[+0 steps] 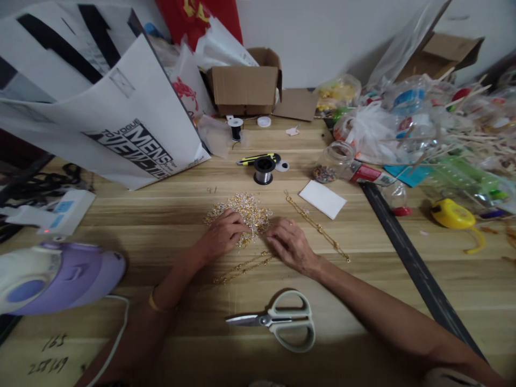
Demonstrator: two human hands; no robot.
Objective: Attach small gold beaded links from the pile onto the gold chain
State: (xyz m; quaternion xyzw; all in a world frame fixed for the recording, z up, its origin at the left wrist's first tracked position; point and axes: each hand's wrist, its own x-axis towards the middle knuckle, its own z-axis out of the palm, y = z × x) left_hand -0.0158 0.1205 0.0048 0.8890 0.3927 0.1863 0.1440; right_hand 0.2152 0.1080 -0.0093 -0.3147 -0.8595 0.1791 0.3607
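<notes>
Left hand (226, 232) and right hand (293, 244) are curled at the bead pile (253, 215), any grasp indeterminable; scissors (264, 320) presumably laid near for easy reach.

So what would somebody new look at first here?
Probably the glittering heap of gold and silver pieces mid-table, the left hand at its near side and the right hand beside it. Then the white shopping bag, back left, and the pale-handled scissors lying in front.
</notes>
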